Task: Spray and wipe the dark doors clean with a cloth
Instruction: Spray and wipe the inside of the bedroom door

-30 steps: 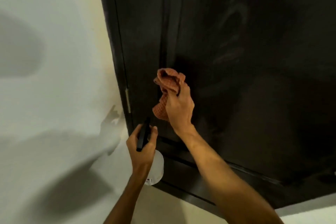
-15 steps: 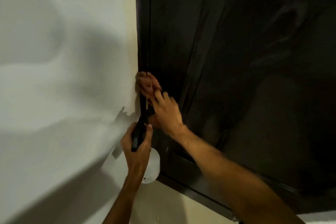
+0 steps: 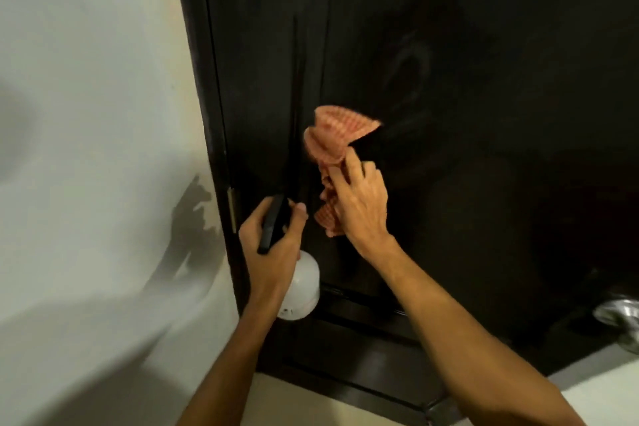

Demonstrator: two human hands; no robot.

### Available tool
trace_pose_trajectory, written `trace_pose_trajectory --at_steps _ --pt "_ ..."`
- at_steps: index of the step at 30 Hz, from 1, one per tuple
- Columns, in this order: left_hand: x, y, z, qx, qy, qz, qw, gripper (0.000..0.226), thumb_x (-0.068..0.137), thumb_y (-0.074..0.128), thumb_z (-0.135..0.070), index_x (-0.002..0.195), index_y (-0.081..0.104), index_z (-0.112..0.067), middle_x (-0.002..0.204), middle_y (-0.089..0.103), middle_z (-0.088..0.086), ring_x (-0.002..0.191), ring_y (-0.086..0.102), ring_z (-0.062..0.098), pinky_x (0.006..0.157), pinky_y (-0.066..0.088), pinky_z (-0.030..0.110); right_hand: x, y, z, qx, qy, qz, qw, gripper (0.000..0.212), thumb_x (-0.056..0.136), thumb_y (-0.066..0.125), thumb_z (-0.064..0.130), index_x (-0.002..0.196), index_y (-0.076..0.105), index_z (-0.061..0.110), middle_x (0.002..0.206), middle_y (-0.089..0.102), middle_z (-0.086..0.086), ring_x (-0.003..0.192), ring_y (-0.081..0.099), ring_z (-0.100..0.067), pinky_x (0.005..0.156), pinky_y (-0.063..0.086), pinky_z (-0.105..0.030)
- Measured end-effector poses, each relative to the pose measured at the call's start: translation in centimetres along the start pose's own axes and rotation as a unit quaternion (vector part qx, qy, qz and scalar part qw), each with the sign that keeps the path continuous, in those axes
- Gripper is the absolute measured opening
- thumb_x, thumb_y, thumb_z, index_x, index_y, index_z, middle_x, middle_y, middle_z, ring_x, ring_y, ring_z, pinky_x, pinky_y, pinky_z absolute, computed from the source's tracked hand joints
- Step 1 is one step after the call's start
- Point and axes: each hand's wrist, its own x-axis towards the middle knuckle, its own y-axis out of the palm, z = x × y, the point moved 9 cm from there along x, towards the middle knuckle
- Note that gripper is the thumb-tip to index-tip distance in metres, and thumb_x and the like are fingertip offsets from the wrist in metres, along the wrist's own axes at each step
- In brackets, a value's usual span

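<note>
A dark door fills the right and centre of the head view, with faint wipe streaks on its panel. My right hand holds a crumpled orange checked cloth against the door's left part, beside a vertical groove. Lower left, my left hand grips a spray bottle with a white body and a black trigger head, held close to the door near its hinge side.
A pale wall runs along the left, meeting the dark door frame with a brass hinge. A metal door handle shows at the right edge. Light floor lies below the door.
My right hand has moved the cloth from the frame edge rightward onto the door panel. The left hand keeps the spray bottle in about the same place.
</note>
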Motion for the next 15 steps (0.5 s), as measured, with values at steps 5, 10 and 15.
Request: trace_pose_trajectory --at_steps 5,10,15 --pt "0.6 3.1 -5.0 -0.032 0.044 0.023 0.998 0.006 0.098 0.072 -0.020 0.094 0.069 -0.023 0.090 0.072 0.016 0.058 0.059 0.017 0.050 0.048 0.021 7.4 -10.8 -8.1 -0.006 0.125 -0.198 0.972 0.033 0.077 0.057 0.001 0.107 0.069 0.005 0.146 0.052 -0.016 0.085 0.052 -0.034 0.070 0.041 -0.042" --pt "-0.6 4.6 -5.9 -0.026 0.048 0.026 0.998 0.003 0.100 0.069 -0.018 0.098 0.068 -0.018 0.090 0.072 0.016 0.053 0.058 0.012 0.046 0.047 0.018 7.2 -8.1 -6.3 -0.021 -0.001 -0.106 0.994 0.033 0.083 0.064 0.004 0.116 0.068 0.007 0.143 0.055 -0.016 0.094 0.056 -0.038 0.076 0.048 -0.045" --pt "-2.9 5.9 -5.1 -0.021 0.022 0.029 0.999 0.004 0.099 0.070 -0.015 0.097 0.068 -0.018 0.088 0.072 0.016 0.049 0.058 0.010 0.045 0.047 0.018 6.0 -8.5 -6.4 -0.030 -0.047 -0.051 0.997 0.021 0.080 0.068 0.015 0.100 0.068 0.009 0.146 0.055 -0.009 0.083 0.053 -0.031 0.065 0.036 -0.039"
